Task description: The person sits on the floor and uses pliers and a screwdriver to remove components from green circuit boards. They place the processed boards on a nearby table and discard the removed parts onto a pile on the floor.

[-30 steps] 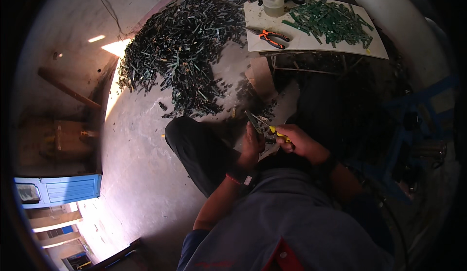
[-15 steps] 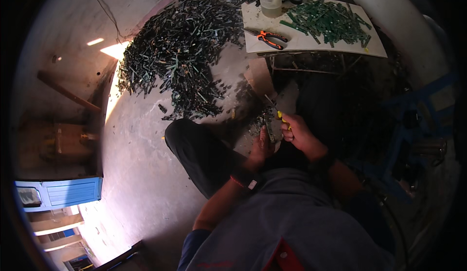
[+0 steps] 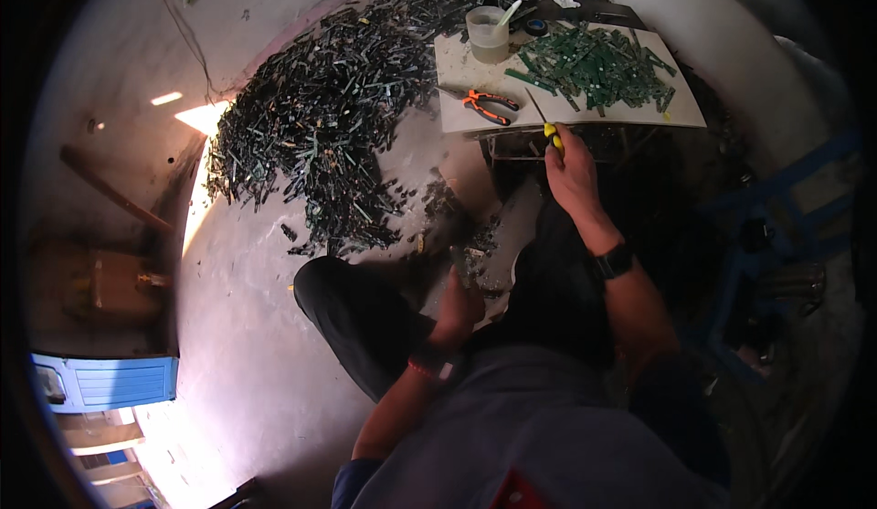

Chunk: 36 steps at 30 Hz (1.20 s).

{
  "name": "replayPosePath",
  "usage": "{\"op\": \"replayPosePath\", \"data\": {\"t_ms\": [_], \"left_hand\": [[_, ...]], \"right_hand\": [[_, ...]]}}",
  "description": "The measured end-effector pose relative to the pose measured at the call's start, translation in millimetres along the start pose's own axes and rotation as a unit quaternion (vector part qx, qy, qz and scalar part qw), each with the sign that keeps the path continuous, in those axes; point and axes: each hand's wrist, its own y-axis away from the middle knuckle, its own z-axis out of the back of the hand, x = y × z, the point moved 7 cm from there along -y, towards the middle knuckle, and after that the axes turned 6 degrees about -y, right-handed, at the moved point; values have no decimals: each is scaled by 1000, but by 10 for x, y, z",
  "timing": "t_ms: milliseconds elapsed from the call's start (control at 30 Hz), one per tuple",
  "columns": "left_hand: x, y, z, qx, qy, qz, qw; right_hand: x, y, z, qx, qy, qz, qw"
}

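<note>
My right hand (image 3: pixel 575 178) is closed around a screwdriver with a yellow and black handle (image 3: pixel 553 135). It is raised by the front edge of a low white-topped table (image 3: pixel 459 63), the thin shaft pointing up and left over the top. Down between my knees, my left hand (image 3: pixel 459 308) looks closed with its thumb up, beside small debris (image 3: pixel 479 246) on the floor. What it grips is too dark to make out. Orange-and-black pliers (image 3: pixel 477 100) lie on the table, left of the screwdriver tip. A heap of green circuit-board strips (image 3: pixel 598 66) lies behind it.
A translucent cup (image 3: pixel 489 43) with a pale stick and a dark tape roll (image 3: pixel 536 27) stand at the table's back. A large heap of dark strips (image 3: pixel 320 111) covers the floor ahead and left. Cardboard (image 3: pixel 470 180) leans under the table. Blue metal framing (image 3: pixel 781 180) stands right.
My right hand has lifted the screwdriver away from my left hand, up to the table's front edge. My left hand stays low between my knees. The whole view has shifted slightly.
</note>
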Motion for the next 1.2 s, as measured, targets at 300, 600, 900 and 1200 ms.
{"op": "replayPosePath", "data": {"t_ms": [300,600,900,1200], "left_hand": [[-139,88,-22,-4,88,39,995],[-56,45,124,8,91,7,996],[-124,126,-161,91,58,62,992],[-126,210,-277,112,56,72,990]], "right_hand": [[-321,-965,-385,14,143,-36,989],[278,150,-544,144,-91,152,974],[440,1205,-933,415,-187,194,869],[201,1268,-1084,469,-236,64,849]]}}
